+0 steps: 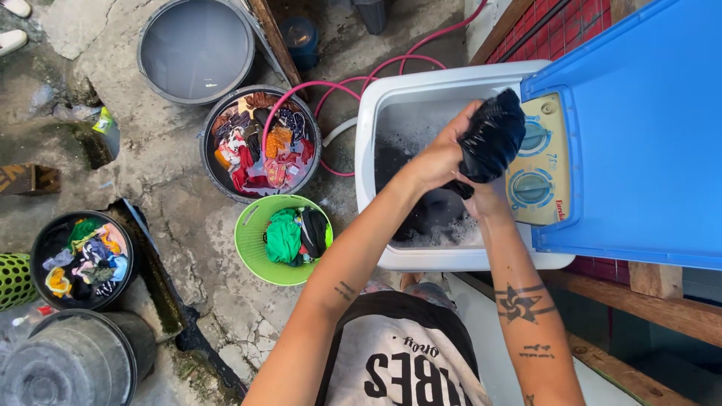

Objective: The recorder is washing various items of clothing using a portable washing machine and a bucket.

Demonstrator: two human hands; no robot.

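The left hand (440,154) has a tight grip on a wet black cloth (492,139), and the right hand (481,197) squeezes the low end of the same cloth. The cloth is held over the soapy water in the white washing tub (376,113). At 3 o'clock from the hands is the blue lid (647,135). At 9 o'clock a green basket (252,240) holds a few clothes. At 10 o'clock a dark bucket (207,150) is full of colorful clothes.

both arms stretched fwd, forearms tattooed, left hand (440,154) on top w/ fingers clenched tight, right hand (481,197) just under it, also gripping
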